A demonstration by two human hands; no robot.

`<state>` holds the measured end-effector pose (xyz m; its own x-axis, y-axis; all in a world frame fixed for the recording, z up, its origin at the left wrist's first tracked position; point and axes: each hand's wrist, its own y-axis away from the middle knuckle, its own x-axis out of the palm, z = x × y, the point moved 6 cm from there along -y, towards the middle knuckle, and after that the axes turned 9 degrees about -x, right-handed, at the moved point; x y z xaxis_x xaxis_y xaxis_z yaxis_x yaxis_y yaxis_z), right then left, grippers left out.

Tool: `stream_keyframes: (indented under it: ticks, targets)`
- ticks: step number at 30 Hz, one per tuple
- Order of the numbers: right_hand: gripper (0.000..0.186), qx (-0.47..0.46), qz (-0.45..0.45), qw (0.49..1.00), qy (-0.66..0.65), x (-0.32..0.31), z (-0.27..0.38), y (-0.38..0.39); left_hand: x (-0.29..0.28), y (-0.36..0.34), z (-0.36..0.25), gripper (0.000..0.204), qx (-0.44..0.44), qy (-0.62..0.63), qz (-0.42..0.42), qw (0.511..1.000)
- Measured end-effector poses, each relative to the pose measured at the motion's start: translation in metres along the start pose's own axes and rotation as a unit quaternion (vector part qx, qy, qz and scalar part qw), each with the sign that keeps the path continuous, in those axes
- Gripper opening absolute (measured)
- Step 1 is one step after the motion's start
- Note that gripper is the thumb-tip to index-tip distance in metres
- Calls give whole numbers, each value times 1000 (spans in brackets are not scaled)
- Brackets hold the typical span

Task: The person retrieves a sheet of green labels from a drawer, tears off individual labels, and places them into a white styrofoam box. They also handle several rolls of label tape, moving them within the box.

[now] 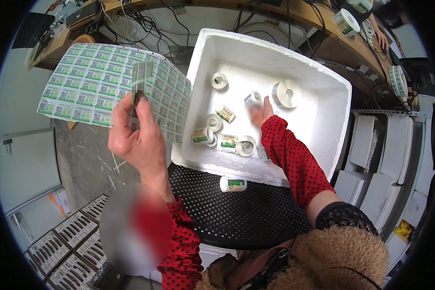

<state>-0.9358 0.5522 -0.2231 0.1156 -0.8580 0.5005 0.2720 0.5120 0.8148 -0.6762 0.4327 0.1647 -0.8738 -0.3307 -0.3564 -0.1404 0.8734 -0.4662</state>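
Observation:
My left hand (135, 133) grips a large sheet of green-and-white square labels with printed codes (84, 84) and some thin translucent strips (142, 72) held upright against it. My right hand (262, 113) reaches inside a white foam box (340, 106), its blurred fingers closed around a small white roll (253, 99). Several small label rolls (227, 142) lie about the box floor, with a larger white roll (286, 94) just right of my right hand. Another small roll (233, 184) lies outside, below the box's near edge, on a black perforated round surface (212, 217).
A wooden desk (295, 12) with cables and label rolls (345, 21) runs behind. Another person's hand (383, 41) shows at the upper right. White foam boxes (391, 154) are stacked at the right. Trays of dark slim items (53, 241) sit at the lower left.

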Motion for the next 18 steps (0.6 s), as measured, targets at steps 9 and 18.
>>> stream_keyframes:
  ticks: [9,18]
  targets:
    - [59,-299,-53,689,659,30,61,1,0,-1,-2,8,6,5,4,1000]
    - [76,-414,137,426,793,114,63,-17,-1,0,-9,10,41,-18,2,999]
